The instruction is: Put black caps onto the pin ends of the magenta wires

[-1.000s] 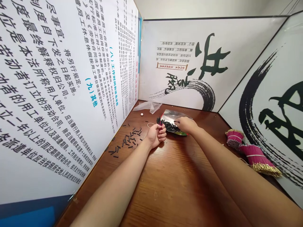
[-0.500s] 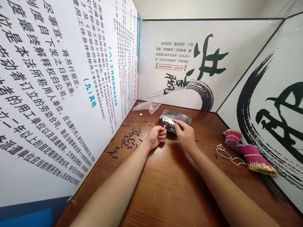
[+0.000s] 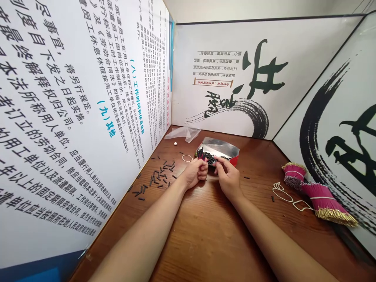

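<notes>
Head view shows the left hand (image 3: 197,172) gripping black-tipped pink sticks (image 3: 201,153), the right hand (image 3: 229,176) narrowly curled, its grasp unclear.

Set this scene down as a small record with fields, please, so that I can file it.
Left grip: closed around thin pink sticks, black ends up
Right grip: beside the left one, fingertips turned inward; whether it holds anything is hard to tell
Container: open pouch, silver-lined, black pieces inside
Loose pieces: many more black ones scattered at left, a few at right
Right side: two banded pink bundles, lying down
Back left: crumpled clear plastic
Surface: brown wooden table
</notes>
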`<action>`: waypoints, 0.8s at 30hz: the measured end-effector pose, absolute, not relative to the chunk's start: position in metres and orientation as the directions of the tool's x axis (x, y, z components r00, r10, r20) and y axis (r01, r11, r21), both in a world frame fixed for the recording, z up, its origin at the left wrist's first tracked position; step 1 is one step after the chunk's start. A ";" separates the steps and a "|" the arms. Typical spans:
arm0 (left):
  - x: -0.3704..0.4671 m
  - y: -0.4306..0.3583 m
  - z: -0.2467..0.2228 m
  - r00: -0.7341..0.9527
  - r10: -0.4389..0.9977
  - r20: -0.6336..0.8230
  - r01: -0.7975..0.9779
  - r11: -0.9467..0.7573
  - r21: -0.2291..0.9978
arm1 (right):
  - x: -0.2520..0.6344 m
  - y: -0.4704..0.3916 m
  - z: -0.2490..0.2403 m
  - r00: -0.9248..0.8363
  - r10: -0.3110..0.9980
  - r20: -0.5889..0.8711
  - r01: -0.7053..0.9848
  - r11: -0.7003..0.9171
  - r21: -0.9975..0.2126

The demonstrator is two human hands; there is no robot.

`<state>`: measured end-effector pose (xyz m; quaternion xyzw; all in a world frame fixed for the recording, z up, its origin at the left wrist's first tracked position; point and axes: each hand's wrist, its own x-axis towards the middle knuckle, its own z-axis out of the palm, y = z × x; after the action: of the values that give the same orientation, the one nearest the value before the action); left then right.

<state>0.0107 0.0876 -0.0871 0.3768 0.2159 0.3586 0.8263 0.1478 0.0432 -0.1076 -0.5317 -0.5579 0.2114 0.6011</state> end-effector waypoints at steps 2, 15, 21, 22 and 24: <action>0.011 0.088 -0.088 0.644 0.761 -0.085 -0.427 0.449 0.785 | 0.147 0.044 -0.107 0.286 0.857 0.428 0.323 0.334 -0.885; 0.014 0.089 -0.091 0.617 0.784 -0.074 -0.383 0.381 0.842 | 0.151 0.047 -0.108 0.276 0.814 0.511 0.434 0.369 -0.822; 0.014 0.086 -0.087 0.617 0.782 -0.082 -0.385 0.392 0.835 | 0.150 0.047 -0.107 0.305 0.783 0.542 0.454 0.381 -0.806; 0.014 0.087 -0.087 0.621 0.780 -0.084 -0.388 0.398 0.831 | 0.150 0.047 -0.107 0.305 0.777 0.551 0.465 0.383 -0.798; 0.014 0.087 -0.088 0.626 0.775 -0.085 -0.389 0.405 0.827 | 0.150 0.047 -0.107 0.304 0.767 0.565 0.485 0.385 -0.785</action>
<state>0.0141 0.0873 -0.0883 0.4081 0.2364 0.3618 0.8041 0.1501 0.0466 -0.1066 -0.5417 -0.5781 0.1178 0.5987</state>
